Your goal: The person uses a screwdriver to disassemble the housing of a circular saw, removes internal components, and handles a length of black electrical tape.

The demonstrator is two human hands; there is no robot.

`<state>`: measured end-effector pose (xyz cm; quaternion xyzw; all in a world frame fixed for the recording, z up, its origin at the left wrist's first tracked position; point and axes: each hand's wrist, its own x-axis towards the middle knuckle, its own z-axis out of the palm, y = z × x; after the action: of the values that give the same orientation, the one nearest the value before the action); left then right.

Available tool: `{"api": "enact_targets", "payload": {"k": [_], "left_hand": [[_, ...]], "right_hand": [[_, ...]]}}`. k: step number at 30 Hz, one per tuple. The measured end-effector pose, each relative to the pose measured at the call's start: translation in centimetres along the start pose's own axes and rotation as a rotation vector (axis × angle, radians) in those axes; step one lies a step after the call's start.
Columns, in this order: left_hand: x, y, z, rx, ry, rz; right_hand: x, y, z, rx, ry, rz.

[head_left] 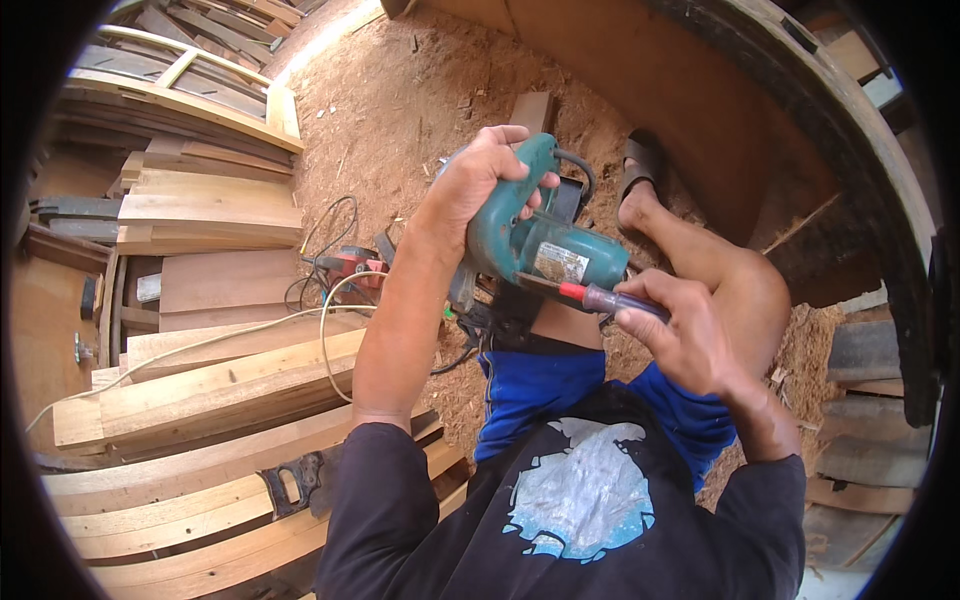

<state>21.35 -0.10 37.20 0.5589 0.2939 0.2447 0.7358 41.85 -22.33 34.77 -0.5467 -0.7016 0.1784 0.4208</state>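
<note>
My left hand is wrapped round the curved handle of a teal corded power tool, which has a round motor housing with a white label. The tool is tilted above my lap, and a black cord leaves the handle's far end. In my right hand is a screwdriver with a clear purplish handle and a red collar. Its shaft points left along the lower edge of the housing; whether the tip sits in a screw I cannot make out. Dark metal parts under the tool are partly hidden by it.
Stacked wooden boards line the left side, with a black-handled hand saw on them. A red power tool and loose cables lie beyond my left forearm. A large curved wooden piece stands at the right. Sawdust covers the ground.
</note>
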Motion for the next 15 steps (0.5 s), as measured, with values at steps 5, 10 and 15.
{"api": "enact_targets", "payload": {"k": [5, 10, 15], "left_hand": [[-0.4, 1.2, 1.4, -0.015, 0.09, -0.025], [-5.8, -1.0, 1.8, 0.299, -0.031, 0.28], [-6.2, -4.6, 3.8, 0.206, 0.378, 0.541]], "right_hand": [[0.1, 1.2, 0.0, 0.477, -0.249, 0.526], [-0.7, 1.0, 0.1, 0.582, -0.246, 0.548], [-0.6, -0.3, 0.5, 0.404, -0.19, 0.396]]}}
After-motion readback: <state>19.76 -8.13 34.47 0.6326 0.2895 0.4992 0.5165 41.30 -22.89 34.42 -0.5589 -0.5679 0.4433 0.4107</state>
